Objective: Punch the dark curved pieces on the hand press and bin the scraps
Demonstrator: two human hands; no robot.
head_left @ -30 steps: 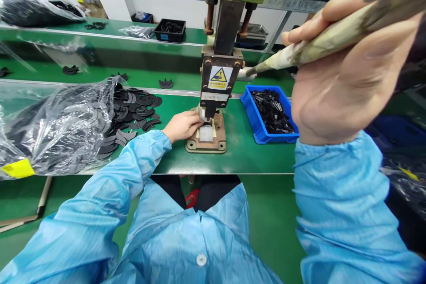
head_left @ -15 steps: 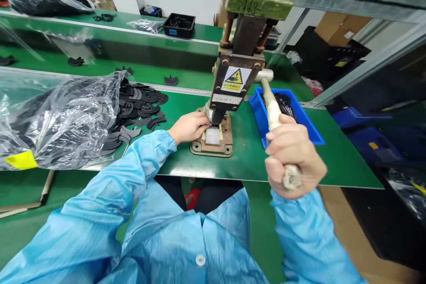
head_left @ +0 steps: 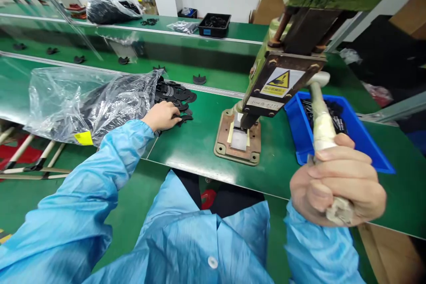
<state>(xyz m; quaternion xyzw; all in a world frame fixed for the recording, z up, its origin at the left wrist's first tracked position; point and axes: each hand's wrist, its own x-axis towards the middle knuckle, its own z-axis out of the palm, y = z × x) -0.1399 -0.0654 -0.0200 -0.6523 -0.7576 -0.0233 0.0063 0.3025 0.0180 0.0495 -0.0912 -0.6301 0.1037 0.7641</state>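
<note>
while the right hand (head_left: 336,186) grips the press lever, the left hand (head_left: 163,115) rests on the loose black parts.

with the hand press (head_left: 266,93) as the landmark: its taped lever (head_left: 321,117) slants down from the press head toward the person, and the right hand's fingers are wrapped tight around the lever's lower end. left of the press, the left hand lies palm down on the pile of flat black curved parts (head_left: 176,95), fingers bent and touching them; whether it pinches one i cannot tell. further left of the press, a clear plastic bag (head_left: 83,102) of such parts spills onto the green bench (head_left: 196,146). just right of the press sits a blue bin (head_left: 349,137) with small black pieces.
</note>
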